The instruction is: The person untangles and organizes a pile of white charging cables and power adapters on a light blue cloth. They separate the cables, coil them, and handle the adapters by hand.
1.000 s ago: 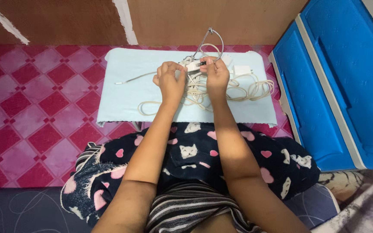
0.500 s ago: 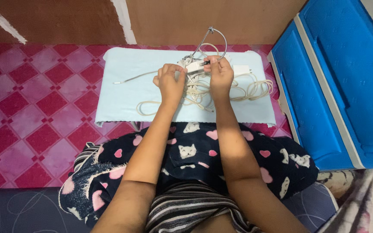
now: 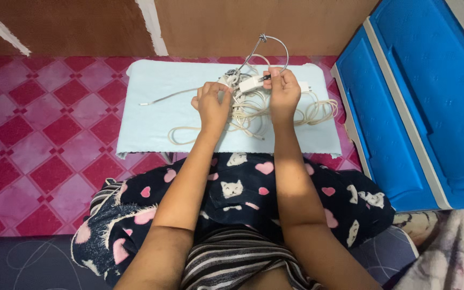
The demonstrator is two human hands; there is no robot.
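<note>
A tangle of white cables (image 3: pixel 253 113) lies on a pale blue cloth (image 3: pixel 151 115) spread on the floor in front of me. My left hand (image 3: pixel 211 105) grips a bunch of the cables near a white plug. A small white adapter block (image 3: pixel 252 84) is pinched at its end by the fingers of my right hand (image 3: pixel 283 92). A grey cable loop (image 3: pixel 275 45) arches up behind the hands, knotted at its top. One loose cable end (image 3: pixel 159 99) trails off to the left across the cloth.
A blue plastic container (image 3: pixel 420 102) stands close on the right. A brown wall panel (image 3: pixel 216 24) runs along the back. The floor mat (image 3: pixel 38 129) has a pink and red diamond pattern. My crossed legs in dark patterned trousers (image 3: pixel 243 188) are below the cloth.
Both hands have lifted the adapter block and cables slightly and shifted them; the right hand now pinches the block's end higher up. The cable loop behind has risen a little.
</note>
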